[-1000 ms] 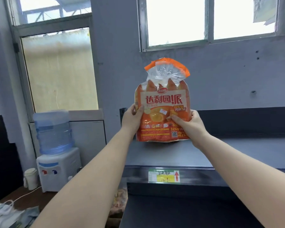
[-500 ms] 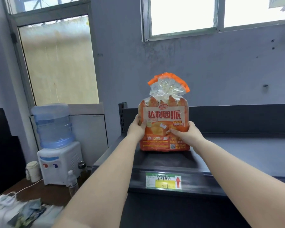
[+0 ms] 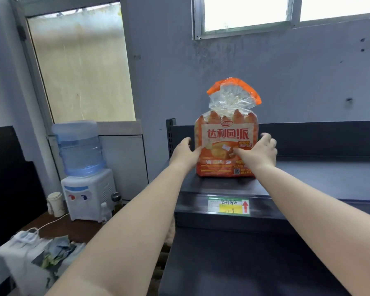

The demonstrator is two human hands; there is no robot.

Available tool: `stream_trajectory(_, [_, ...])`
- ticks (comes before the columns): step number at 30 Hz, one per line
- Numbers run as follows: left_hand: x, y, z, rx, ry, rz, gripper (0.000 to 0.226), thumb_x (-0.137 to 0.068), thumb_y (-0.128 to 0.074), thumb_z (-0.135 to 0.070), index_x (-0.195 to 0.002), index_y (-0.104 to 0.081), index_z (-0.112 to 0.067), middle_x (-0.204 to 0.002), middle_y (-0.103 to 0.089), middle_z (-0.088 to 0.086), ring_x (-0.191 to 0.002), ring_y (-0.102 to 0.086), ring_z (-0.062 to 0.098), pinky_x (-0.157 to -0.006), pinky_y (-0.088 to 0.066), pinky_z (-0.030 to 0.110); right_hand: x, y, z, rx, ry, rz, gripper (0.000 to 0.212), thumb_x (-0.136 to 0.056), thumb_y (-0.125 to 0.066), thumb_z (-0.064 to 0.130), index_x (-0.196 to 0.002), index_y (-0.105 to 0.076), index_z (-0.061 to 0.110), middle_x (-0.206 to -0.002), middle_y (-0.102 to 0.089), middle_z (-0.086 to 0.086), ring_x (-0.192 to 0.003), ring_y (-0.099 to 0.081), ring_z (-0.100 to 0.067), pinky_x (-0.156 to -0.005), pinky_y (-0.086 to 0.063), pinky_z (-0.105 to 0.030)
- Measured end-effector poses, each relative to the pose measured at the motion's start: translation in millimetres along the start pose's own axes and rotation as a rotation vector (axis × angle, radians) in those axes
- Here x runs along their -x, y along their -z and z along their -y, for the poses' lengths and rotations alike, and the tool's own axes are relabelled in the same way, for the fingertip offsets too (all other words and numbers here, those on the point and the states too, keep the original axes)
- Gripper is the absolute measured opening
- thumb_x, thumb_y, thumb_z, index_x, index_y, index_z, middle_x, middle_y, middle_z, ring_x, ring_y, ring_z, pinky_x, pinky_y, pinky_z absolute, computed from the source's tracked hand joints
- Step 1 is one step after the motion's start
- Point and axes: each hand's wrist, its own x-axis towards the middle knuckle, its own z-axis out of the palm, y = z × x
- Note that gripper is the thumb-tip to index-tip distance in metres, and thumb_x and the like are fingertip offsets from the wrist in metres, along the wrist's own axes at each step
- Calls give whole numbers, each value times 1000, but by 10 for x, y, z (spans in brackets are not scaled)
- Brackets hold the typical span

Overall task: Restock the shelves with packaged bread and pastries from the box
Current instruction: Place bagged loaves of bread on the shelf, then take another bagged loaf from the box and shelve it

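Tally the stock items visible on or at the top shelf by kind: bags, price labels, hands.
Orange pastry bag: 1
Price label: 1
Hands, left hand and right hand: 2
Total: 4

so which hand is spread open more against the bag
The right hand: its fingers are splayed loosely at the orange pastry bag, while the left hand lies close against its side.
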Motion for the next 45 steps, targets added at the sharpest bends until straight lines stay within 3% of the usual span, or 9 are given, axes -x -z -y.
stream_trajectory(5, [358,555,442,-239,-39,-101,41,-96,-48,-34,-134,-45,-19,-126,-57,1,-112,-55,22,-88,-45,33,567,-304,334,7,433,52,38,-80,-70,25,-112,-54,13,-116,-55,-4,-105,-53,-21,-84,-46,-32])
stream_trajectory(9, [938,1161,1199,-384,84,-193,34,-95,-48,-35,-127,-50,-22,-118,-61,-3,-108,-58,21,-81,-45,31,1331,-949,623,6,618,301,30,-81,-70,25,-106,-58,14,-106,-57,1,-90,-50,-15,-78,-45,-32])
stream_trajectory(13, [1818,1704,2193,-435,356,-206,32,-94,-49,-34,-124,-51,-23,-117,-62,-2,-107,-58,23,-81,-45,32,2382,-1765,719,-25,628,614,26,-80,-70,26,-101,-60,14,-99,-58,0,-87,-51,-15,-76,-46,-34])
stream_trajectory(20, [3824,2009,3909,-361,886,-218,32,-94,-51,-31,-124,-52,-21,-118,-60,0,-103,-60,25,-83,-49,33,4477,-3075,318,130,501,1267,27,-78,-72,34,-94,-56,19,-97,-57,2,-90,-56,-18,-79,-48,-33])
stream_trajectory(27, [5705,1442,5341,-278,1320,-145,34,-94,-50,-31,-127,-50,-23,-124,-59,-2,-113,-56,21,-86,-43,31,6372,-3914,-965,323,306,1671,32,-80,-70,32,-105,-58,14,-104,-58,0,-92,-54,-17,-77,-44,-29])
stream_trajectory(31, [6570,838,6134,-193,1476,-149,37,-93,-50,-33,-129,-49,-22,-129,-57,-2,-116,-55,21,-90,-45,32,7260,-4262,-1977,497,226,1779,30,-76,-72,35,-96,-55,20,-101,-61,0,-88,-58,-18,-75,-48,-31])
stream_trajectory(36, [7305,70,7097,-115,1558,-125,45,-90,-57,-32,-132,-48,-20,-132,-56,3,-117,-56,23,-94,-49,39,8103,-4590,-3182,657,-62,1813,48,-77,-75,34,-114,-57,9,-105,-61,-5,-98,-57,-23,-75,-42,-28])
stream_trajectory(40, [7594,-375,7695,-114,1550,-62,48,-87,-60,-29,-133,-47,-20,-131,-56,6,-120,-52,27,-96,-46,41,8537,-4702,-4003,691,-507,1690,45,-71,-80,33,-102,-58,8,-90,-59,-5,-92,-58,-26,-85,-50,-34])
stream_trajectory(45, [7825,-714,8293,-91,1496,-29,70,-78,-68,-44,-139,-41,-23,-137,-53,2,-127,-47,25,-104,-41,45,8903,-4845,-4620,497,-752,1575,59,-67,-84,25,-114,-55,4,-114,-65,-11,-106,-61,-29,-98,-47,-46])
